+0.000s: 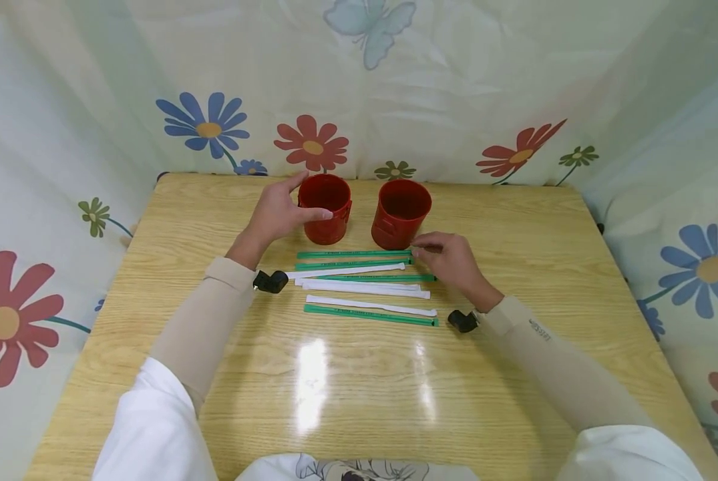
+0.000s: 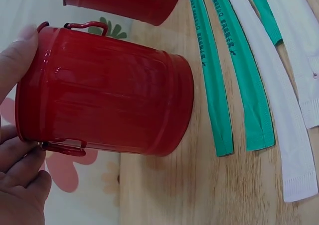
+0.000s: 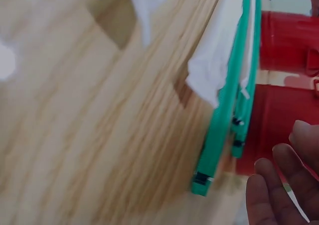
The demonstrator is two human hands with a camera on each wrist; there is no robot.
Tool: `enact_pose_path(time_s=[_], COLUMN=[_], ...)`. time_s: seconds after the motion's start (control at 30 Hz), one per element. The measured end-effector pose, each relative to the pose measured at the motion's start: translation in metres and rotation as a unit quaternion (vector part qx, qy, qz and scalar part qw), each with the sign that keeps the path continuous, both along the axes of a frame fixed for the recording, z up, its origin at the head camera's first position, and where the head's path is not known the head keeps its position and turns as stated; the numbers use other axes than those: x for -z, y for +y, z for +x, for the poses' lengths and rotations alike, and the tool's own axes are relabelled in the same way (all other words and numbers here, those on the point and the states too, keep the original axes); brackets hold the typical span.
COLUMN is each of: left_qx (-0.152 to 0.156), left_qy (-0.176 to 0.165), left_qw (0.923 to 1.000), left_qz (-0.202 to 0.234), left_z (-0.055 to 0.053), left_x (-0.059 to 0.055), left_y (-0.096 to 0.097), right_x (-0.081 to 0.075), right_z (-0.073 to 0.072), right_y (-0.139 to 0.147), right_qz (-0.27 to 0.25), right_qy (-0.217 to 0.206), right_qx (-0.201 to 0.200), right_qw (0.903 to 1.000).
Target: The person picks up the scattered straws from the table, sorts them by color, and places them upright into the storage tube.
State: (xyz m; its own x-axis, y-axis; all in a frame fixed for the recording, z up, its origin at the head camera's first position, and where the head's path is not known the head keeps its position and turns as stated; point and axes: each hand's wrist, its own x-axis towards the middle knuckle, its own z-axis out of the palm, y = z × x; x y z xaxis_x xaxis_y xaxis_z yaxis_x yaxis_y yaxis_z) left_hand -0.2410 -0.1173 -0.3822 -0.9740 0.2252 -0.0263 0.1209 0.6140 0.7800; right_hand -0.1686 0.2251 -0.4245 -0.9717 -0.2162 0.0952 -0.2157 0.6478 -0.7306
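Note:
My left hand [image 1: 279, 212] holds the left red bucket [image 1: 325, 231] by its rim, thumb on one side and fingers on the other. Two small wire ears show on this bucket in the left wrist view. Close to the right red bucket [image 1: 393, 230] is my right hand [image 1: 451, 259], its fingers loosely bent by the right ends of the upper green packets. Nothing shows between those fingers in the right wrist view [image 3: 284, 180]. Long slim green packets [image 1: 352, 254] with dark print and white ones [image 1: 371, 304] lie crosswise below the buckets, some overlapping.
Both buckets stand upright near the back edge of the wooden table [image 1: 250, 374]. A flowered curtain [image 1: 443, 100] hangs behind and on both sides. Small black cameras [image 1: 271, 281] are on the wrists, the left one overlapping a white packet's end in the head view.

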Motion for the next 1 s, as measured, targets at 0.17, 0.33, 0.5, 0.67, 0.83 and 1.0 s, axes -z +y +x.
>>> enact_pose_path(time_s=[0.17,0.33,0.5,0.67,0.83,1.0], left_qx=[-0.006,-0.005,-0.005,-0.006,-0.011,-0.014], left_qy=[-0.012,-0.01,-0.008,-0.007,-0.01,-0.015], left_qw=[0.9998,0.9998,0.9999,0.9998,0.9997,0.9995], left_qz=[0.012,0.013,0.013,0.017,0.018,0.022], left_z=[0.0,0.0,0.0,-0.002,-0.002,0.001], left_x=[0.003,0.004,0.003,0.003,0.004,0.004], left_y=[-0.002,-0.002,-0.001,0.0,0.001,0.001], right_x=[0.01,0.016,0.016,0.016,0.016,0.016], right_z=[-0.012,-0.016,-0.018,-0.022,-0.025,-0.027], right_y=[-0.003,-0.008,-0.01,-0.01,-0.009,-0.006], right_qz=[0.007,0.016,0.033,0.053,0.079,0.115], right_qy=[-0.031,-0.04,-0.036,-0.017,-0.015,-0.035], right_qx=[0.019,0.027,0.028,0.009,-0.037,-0.084], right_qw=[0.9993,0.9987,0.9984,0.9984,0.996,0.9891])
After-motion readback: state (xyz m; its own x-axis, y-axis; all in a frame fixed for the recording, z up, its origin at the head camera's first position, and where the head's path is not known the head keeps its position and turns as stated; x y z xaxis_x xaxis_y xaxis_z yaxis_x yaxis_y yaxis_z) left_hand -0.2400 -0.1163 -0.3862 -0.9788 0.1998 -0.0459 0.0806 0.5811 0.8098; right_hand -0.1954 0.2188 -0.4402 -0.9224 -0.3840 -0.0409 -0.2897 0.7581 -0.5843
